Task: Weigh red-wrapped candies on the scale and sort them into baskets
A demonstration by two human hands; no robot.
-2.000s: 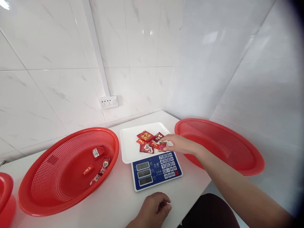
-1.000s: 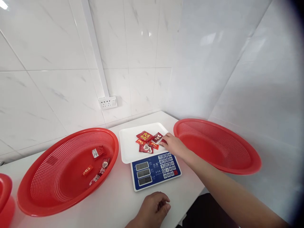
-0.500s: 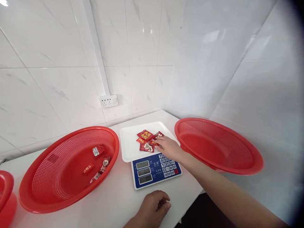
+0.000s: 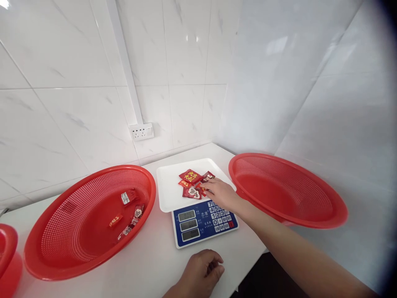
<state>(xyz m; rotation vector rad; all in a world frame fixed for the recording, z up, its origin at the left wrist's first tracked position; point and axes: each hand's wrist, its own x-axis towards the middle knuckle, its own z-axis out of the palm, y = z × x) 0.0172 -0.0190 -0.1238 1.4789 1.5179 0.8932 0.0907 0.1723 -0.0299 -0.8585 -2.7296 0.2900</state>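
Observation:
Several small red wrapped sweets [image 4: 191, 192] lie heaped on the white pan [image 4: 169, 198] of a blue-fronted digital scale [image 4: 203, 223]. From the right, my right hand [image 4: 223, 193] reaches over the pan with its fingers stretched out and apart. Its fingertips touch the sweets at the heap's right side and partly cover them. Below the scale, my left hand [image 4: 203, 271] rests by the table's front, loosely curled, with a gap between thumb and fingers and nothing seen in it. Lit figures show on the scale's displays, too faint to read surely.
To the left stands a red mesh basket [image 4: 62, 223] with several wrapped sweets [image 4: 136, 213] inside. Another red basket [image 4: 279, 194] is at the right, by the table edge. Part of a third basket [image 4: 8, 248] shows at far left. A tiled wall with a socket [image 4: 142, 132] rises behind.
The view has shifted very slightly. Both hands and the sweets on the pan stay almost where they were; the figures on the scale's top display look different.

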